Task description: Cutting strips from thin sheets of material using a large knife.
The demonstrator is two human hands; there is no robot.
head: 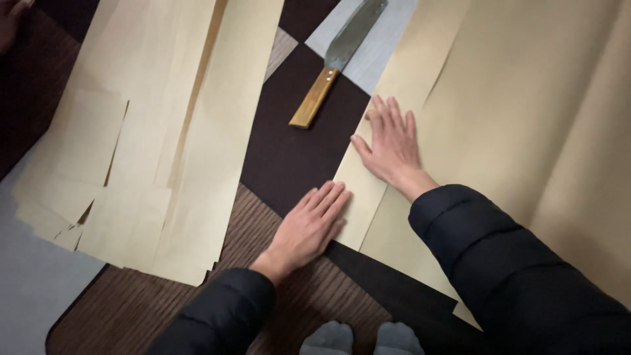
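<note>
On dark checkered floor (289, 158), both hands flatten tan paper (499, 118)

1 head-worn camera looks steeply down from close above at the floor in front of the person, taking in both forearms, tan paper sheets (197, 131) and the person's feet at the bottom edge.

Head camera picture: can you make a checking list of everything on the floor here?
Surface: patchwork floor mat of dark, grey and wood-grain squares.
Job's things: large tan paper sheet, its folded edge pressed flat.
Clutter: pile of cut paper strips; big knife with wooden handle, lying apart.
Grippers: left hand and right hand flat on the fold, holding nothing.
Cables: nothing seen.
Surroundings: grey-socked feet; another person's hand at top left.
</note>
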